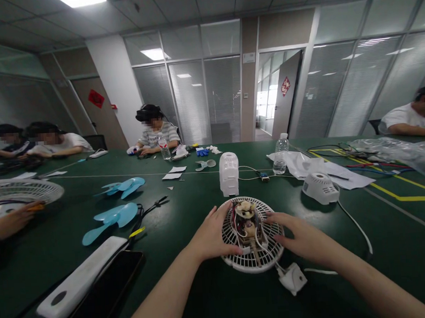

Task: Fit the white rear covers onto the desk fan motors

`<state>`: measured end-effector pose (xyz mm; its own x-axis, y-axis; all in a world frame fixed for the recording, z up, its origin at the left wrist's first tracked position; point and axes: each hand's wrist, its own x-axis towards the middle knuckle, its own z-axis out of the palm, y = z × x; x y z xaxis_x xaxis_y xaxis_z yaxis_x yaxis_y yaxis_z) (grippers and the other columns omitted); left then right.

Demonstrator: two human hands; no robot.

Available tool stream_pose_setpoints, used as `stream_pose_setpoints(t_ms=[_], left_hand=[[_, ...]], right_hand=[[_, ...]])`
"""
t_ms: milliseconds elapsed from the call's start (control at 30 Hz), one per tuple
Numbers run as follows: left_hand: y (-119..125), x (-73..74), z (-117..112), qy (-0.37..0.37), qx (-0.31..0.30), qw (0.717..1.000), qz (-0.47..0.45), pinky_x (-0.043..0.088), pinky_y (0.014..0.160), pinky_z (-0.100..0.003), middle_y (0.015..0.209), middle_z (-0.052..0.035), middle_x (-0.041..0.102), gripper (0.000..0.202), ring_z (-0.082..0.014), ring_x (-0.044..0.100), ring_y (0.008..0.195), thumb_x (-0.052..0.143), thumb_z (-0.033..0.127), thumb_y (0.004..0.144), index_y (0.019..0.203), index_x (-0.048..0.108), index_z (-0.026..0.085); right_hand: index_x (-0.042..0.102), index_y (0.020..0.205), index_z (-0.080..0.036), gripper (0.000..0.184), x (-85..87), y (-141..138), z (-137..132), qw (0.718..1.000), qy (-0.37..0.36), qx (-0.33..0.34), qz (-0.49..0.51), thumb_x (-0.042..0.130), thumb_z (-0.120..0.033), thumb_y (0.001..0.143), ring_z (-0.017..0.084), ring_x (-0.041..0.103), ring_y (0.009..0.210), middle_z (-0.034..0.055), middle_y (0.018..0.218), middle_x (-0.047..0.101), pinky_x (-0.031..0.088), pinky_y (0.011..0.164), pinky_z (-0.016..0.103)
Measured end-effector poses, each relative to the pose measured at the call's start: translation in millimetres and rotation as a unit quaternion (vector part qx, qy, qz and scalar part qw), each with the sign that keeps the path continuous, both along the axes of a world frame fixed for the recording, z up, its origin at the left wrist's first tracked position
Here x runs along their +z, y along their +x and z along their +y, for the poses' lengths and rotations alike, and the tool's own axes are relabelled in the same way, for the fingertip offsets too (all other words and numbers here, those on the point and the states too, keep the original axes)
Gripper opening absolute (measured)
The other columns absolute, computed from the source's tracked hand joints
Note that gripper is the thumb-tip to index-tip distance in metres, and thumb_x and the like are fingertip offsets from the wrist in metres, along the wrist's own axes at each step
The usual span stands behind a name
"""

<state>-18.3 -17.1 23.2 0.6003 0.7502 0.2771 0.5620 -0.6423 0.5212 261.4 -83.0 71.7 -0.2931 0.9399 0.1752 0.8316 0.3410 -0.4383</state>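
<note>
A white fan grille lies on the table in front of me. On it sits an exposed fan motor with wires and a tan stem. My left hand rests at the grille's left side, thumb and fingers spread beside the motor. From the right, my right hand reaches over the rim with its fingers apart near the motor. Whether the fingertips press on the motor is hard to tell. A small white box on wires lies just below the grille. Behind it stands a white plastic motor cover.
Blue fan blades, a white bar-shaped object and a dark phone lie left. At right are a white fan base, a water bottle, papers and cables. A co-worker's hand holds another grille at far left. Other people sit around the table.
</note>
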Motion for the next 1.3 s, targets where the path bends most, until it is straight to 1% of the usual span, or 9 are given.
stream_pose_setpoints(t_ms=[100,167,300,433,533,633,833,1033,1300], left_hand=[[2,-0.1,-1,0.012,-0.02,1.0,-0.005,0.013,0.12,-0.057,0.157,-0.0141,0.029,0.134,-0.0369,0.027,0.144,0.079,0.071,0.049,0.153,0.012,0.021],[4,0.3,-2,0.016,-0.022,1.0,-0.008,0.015,0.121,-0.056,0.156,-0.0156,0.031,0.133,-0.0371,0.028,0.143,0.08,0.071,0.048,0.153,0.017,0.019],[6,3.6,-3,0.007,-0.014,1.0,-0.02,0.02,0.119,-0.057,0.155,-0.0166,0.032,0.129,-0.0386,0.03,0.142,0.08,0.07,0.05,0.152,0.019,0.017],[6,6.4,-1,-0.002,-0.02,0.999,-0.031,0.022,0.119,-0.056,0.154,-0.0159,0.034,0.124,-0.0381,0.034,0.14,0.08,0.066,0.052,0.151,0.022,0.018],[6,5.7,1,0.003,-0.023,0.999,-0.025,0.023,0.119,-0.054,0.154,-0.0157,0.033,0.124,-0.037,0.034,0.141,0.079,0.067,0.053,0.151,0.021,0.017],[4,3.8,3,0.006,-0.023,1.0,-0.018,0.023,0.119,-0.053,0.155,-0.0151,0.032,0.125,-0.0362,0.033,0.141,0.079,0.066,0.054,0.151,0.018,0.016],[3,2.4,4,0.003,-0.023,1.0,-0.013,0.022,0.12,-0.052,0.156,-0.014,0.03,0.126,-0.0359,0.032,0.142,0.08,0.064,0.054,0.152,0.017,0.016],[4,4.4,4,-0.003,-0.023,0.999,-0.025,0.025,0.118,-0.055,0.154,-0.0139,0.033,0.126,-0.0387,0.034,0.14,0.08,0.065,0.053,0.152,0.018,0.02],[6,4.1,1,0.009,-0.02,0.998,-0.052,0.03,0.116,-0.052,0.151,-0.0145,0.038,0.124,-0.0373,0.039,0.136,0.081,0.067,0.05,0.149,0.023,0.019]], right_hand=[[0.074,0.087,-0.025,0.019,15.1,-8,36,0.995,0.077,-0.051,0.044,0.055,-0.028,0.084,0.026,0.071,0.085,0.004,0.09,0.076,0.054,0.081,0.042],[0.071,0.08,-0.023,0.019,20.4,-15,67,0.985,0.133,-0.087,0.074,0.053,-0.027,0.085,0.025,0.07,0.081,0.0044,0.082,0.074,0.053,0.08,0.041],[0.065,0.107,-0.021,0.025,19.9,-35,136,0.968,0.186,-0.099,0.135,0.052,-0.025,0.086,0.023,0.068,0.094,0.0077,0.101,0.072,0.052,0.089,0.042],[0.047,0.136,-0.023,0.057,15.0,-58,196,0.964,0.189,-0.059,0.176,0.062,-0.028,0.081,0.026,0.056,0.123,0.0121,0.136,0.055,0.047,0.101,0.046],[0.042,0.141,-0.025,0.076,12.3,-70,226,0.966,0.175,-0.027,0.19,0.074,-0.031,0.072,0.031,0.035,0.14,0.0124,0.148,0.042,0.035,0.112,0.053],[0.046,0.138,-0.027,0.071,9.0,-75,240,0.965,0.157,-0.011,0.208,0.073,-0.031,0.073,0.032,0.043,0.135,0.01,0.143,0.048,0.038,0.109,0.055],[0.043,0.137,-0.027,0.068,6.3,-70,232,0.954,0.157,-0.023,0.256,0.07,-0.03,0.075,0.03,0.059,0.118,0.0101,0.143,0.047,0.052,0.096,0.049],[0.036,0.14,-0.028,0.067,23.4,-63,206,0.932,0.183,-0.057,0.308,0.065,-0.036,0.08,0.029,0.061,0.114,0.0113,0.148,0.041,0.056,0.09,0.046],[0.028,0.145,-0.035,0.07,44.8,-42,94,0.893,0.181,-0.035,0.411,0.063,-0.045,0.085,0.027,0.065,0.109,0.0097,0.147,0.044,0.058,0.088,0.043]])
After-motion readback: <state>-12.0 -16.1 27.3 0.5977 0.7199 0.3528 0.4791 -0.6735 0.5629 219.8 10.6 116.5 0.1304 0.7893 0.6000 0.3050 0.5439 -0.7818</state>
